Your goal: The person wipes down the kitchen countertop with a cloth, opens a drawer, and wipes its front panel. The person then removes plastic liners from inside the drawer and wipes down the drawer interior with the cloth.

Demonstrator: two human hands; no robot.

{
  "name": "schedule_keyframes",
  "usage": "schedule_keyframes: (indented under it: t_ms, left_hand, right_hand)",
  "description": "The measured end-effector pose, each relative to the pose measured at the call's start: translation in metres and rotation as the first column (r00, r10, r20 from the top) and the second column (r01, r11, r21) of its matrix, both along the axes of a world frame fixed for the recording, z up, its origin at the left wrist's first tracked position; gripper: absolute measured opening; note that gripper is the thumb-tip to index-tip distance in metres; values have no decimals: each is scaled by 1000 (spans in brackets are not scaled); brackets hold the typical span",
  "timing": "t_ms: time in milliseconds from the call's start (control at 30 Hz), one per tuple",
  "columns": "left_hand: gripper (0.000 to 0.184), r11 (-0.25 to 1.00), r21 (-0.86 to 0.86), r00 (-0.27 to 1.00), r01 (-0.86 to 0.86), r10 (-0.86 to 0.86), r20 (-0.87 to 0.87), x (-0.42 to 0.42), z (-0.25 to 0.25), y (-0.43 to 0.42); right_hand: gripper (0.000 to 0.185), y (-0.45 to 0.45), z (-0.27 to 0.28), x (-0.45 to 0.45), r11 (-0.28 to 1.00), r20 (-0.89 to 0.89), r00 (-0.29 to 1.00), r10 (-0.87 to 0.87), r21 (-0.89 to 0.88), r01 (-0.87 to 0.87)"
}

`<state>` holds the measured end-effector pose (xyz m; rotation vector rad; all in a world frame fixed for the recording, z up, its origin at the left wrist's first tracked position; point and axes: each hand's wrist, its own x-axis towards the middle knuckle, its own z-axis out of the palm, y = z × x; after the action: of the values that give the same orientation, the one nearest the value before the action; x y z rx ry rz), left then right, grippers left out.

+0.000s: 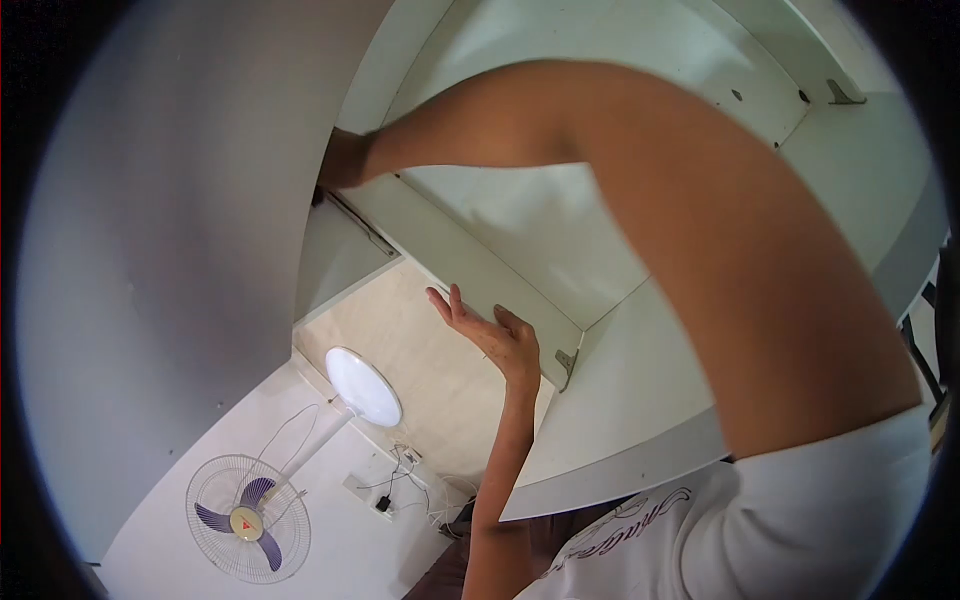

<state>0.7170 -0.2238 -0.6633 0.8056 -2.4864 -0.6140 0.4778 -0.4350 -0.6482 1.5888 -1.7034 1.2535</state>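
Note:
My right arm reaches across the upper part of the view, over a white furniture frame (520, 235). My right hand (348, 160) is dark and partly hidden at the edge of a large, close grey panel (190, 200), and its fingers do not show. Just below that hand lies a thin metal rail (362, 226) on a pale panel. Fingers spread, my left hand (500, 340) is beside the lower edge of the white frame and holds nothing. Whether it touches the board, I cannot tell. A metal bracket (567, 368) sits at the frame's corner near it.
Another metal bracket (845, 93) is at the upper right of the frame. On the floor at lower left stands a fan (247, 522) with a round white base (363, 386). Near it lie a power strip (368, 496) and tangled cables by the wall.

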Motion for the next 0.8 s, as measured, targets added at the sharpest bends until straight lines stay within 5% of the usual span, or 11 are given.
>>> schedule_keyframes:
  t_ms: [33, 100, 133, 167, 267, 333, 367, 433, 500, 633, 800]
  left_hand:
    - [71, 1000, -7, 1000, -6, 6, 2, 0, 2, 0]
    - [68, 979, 133, 988, -157, 155, 27, -5, 3, -2]
    - [69, 991, 68, 994, -111, 110, 17, -4, 1, -3]
    - [69, 991, 74, 994, -108, 107, 16, -4, 6, -1]
    - [72, 995, -26, 975, -92, 95, 199, -12, 17, 5]
    - [75, 998, -66, 990, 12, -3, 139, -5, 7, -2]
    - [78, 987, -124, 991, 101, -88, 103, -5, 3, -4]
    - [83, 997, -71, 986, 1, 11, 168, -16, 11, 1]
    - [82, 983, -164, 910, 89, -14, 414, -15, 15, 3]
    - [69, 959, -116, 780, 260, -138, 610, -20, 21, 3]
    - [63, 907, -44, 758, 419, -322, 567, -41, -9, -21]
  right_hand:
    - [26, -7, -3, -7, 1000, 2, 1000, 6, -7, -6]
    - [21, -21, -13, -29, 910, -42, 999, -18, 413, 34]
    - [18, -41, -42, -34, 966, -253, 962, -104, 204, 158]
    - [18, -34, -39, -42, 965, -254, 961, -106, 209, 161]
    - [14, 16, -22, -100, 933, -144, 989, -34, 351, 83]
    - [12, 61, 1, -142, 897, -78, 997, 14, 442, 22]
    - [16, 84, 12, -166, 866, -77, 996, -40, 495, 73]
    - [23, 118, 20, -205, 805, -80, 989, -124, 575, 147]
    - [25, 143, 25, -239, 755, -90, 982, -167, 629, 186]
    - [30, 176, 42, -273, 643, -70, 972, -223, 739, 201]
    - [36, 223, 56, -273, 458, 27, 972, -233, 885, 85]
